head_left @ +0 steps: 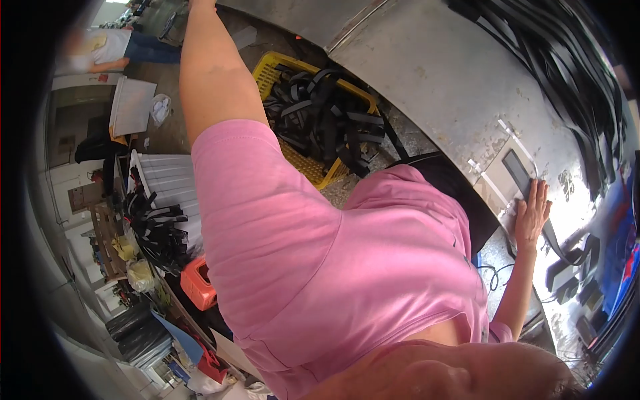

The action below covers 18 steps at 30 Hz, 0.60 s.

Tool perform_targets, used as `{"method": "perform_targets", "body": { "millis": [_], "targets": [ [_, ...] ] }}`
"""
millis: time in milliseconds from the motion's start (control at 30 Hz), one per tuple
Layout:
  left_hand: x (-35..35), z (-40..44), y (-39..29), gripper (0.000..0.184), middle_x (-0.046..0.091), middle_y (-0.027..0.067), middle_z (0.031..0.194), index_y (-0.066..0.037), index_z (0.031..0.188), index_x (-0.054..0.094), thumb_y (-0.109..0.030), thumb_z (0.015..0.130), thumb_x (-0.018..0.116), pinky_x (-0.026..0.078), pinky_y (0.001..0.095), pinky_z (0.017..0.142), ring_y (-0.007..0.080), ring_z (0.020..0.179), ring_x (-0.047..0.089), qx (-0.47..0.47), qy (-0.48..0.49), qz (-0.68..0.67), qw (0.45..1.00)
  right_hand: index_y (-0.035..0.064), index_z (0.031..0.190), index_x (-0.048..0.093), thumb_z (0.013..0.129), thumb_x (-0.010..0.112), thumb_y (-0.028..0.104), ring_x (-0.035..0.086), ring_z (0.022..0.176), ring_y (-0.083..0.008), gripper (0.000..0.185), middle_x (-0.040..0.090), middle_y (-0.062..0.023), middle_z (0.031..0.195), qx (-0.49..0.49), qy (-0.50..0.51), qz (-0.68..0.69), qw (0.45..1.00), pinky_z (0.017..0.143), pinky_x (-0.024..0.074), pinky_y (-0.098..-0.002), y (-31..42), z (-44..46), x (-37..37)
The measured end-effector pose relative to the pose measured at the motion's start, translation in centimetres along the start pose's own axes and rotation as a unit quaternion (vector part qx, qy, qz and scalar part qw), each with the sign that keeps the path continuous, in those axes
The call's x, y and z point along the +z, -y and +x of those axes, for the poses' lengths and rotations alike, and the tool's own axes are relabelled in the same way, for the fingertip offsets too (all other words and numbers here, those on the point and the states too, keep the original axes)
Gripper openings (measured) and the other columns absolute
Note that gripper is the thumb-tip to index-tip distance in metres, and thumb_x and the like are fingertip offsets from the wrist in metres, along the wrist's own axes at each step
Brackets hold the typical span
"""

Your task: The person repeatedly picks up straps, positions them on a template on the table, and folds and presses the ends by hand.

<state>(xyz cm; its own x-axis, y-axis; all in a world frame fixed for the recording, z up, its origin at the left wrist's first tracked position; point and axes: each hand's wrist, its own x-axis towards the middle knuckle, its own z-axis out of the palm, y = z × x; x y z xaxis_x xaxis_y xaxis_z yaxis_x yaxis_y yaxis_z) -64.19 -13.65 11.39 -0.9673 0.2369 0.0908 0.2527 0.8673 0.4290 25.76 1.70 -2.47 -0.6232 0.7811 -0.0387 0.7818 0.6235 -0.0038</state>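
My right hand (531, 217) lies flat on the metal table (427, 73), its fingers stretched out and slightly apart. Just beyond the fingertips is a short dark grey strip (519, 171), on a beige patch (490, 183) edged with white tape. A dark strap (563, 250) curves over the table beside my wrist. At the left, my left arm (217, 73) reaches up and out of the top of the view; only about its wrist shows at the edge, and the hand itself is cut off.
Long black straps (567, 80) lie along the table's far side, and several dark blocks (573, 280) sit nearer. A yellow basket (323, 177) of black strap pieces stands on the floor. White bins (170, 180), a red container (198, 283) and another person (110, 50) are at the left.
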Motion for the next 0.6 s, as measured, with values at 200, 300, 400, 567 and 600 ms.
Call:
{"method": "perform_targets", "body": {
  "millis": [200, 300, 400, 567, 600],
  "targets": [
    [7.4, -13.7, -8.6, 0.053, 0.062, 0.0213, 0.105, 0.002, 0.118, 0.053, -0.018, 0.071, 0.066, 0.048, 0.0361, 0.085, 0.0259, 0.100, 0.061, 0.220, -0.067, 0.004, 0.973, 0.0103, 0.143, 0.028, 0.090, 0.046, 0.018, 0.018, 0.140, -0.0250, 0.057, 0.025, -0.0129, 0.149, 0.007, 0.010, 0.006, 1.000, 0.112, 0.0100, -0.0459, 0.9, 0.0, -0.5],
    [12.5, -32.5, -16.2, 0.043, 0.063, 0.0188, 0.100, -0.003, 0.116, 0.055, -0.018, 0.077, 0.063, 0.049, 0.0374, 0.080, 0.0264, 0.094, 0.062, 0.284, 0.150, -0.187, 0.929, 0.0115, 0.143, 0.029, 0.090, 0.047, 0.018, 0.017, 0.140, -0.0252, 0.057, 0.024, -0.0126, 0.149, 0.009, 0.014, 0.018, 1.000, 0.112, 0.0107, -0.0464, 0.9, 0.0, -0.6],
    [16.2, -48.7, -18.7, 0.030, 0.057, 0.0152, 0.091, -0.004, 0.102, 0.061, -0.015, 0.074, 0.063, 0.048, 0.0410, 0.077, 0.0316, 0.086, 0.057, 0.567, 0.147, -0.209, 0.783, 0.0128, 0.143, 0.030, 0.090, 0.046, 0.018, 0.018, 0.140, -0.0257, 0.055, 0.025, -0.0135, 0.149, 0.012, 0.003, 0.027, 1.000, 0.111, 0.0120, -0.0471, 0.5, 0.0, -0.7],
    [17.8, -62.5, -19.8, 0.050, 0.051, 0.0167, 0.115, -0.004, 0.116, 0.054, -0.024, 0.072, 0.067, 0.033, 0.0497, 0.098, 0.0312, 0.115, 0.045, 0.699, 0.171, -0.208, 0.662, 0.0129, 0.138, 0.040, 0.086, 0.050, 0.012, 0.028, 0.135, -0.0287, 0.053, 0.032, -0.0171, 0.145, 0.005, -0.033, 0.023, 0.999, 0.110, 0.0180, -0.0466, -0.9, -0.1, -0.2],
    [17.7, -63.9, -20.0, 0.052, 0.051, 0.0174, 0.119, -0.004, 0.117, 0.053, -0.026, 0.072, 0.067, 0.029, 0.0512, 0.101, 0.0313, 0.119, 0.042, 0.716, 0.144, -0.173, 0.660, 0.0128, 0.137, 0.041, 0.084, 0.051, 0.010, 0.031, 0.134, -0.0294, 0.054, 0.032, -0.0173, 0.144, -0.005, -0.049, 0.040, 0.998, 0.109, 0.0211, -0.0449, -1.2, -0.4, 0.0]
  ]
}}
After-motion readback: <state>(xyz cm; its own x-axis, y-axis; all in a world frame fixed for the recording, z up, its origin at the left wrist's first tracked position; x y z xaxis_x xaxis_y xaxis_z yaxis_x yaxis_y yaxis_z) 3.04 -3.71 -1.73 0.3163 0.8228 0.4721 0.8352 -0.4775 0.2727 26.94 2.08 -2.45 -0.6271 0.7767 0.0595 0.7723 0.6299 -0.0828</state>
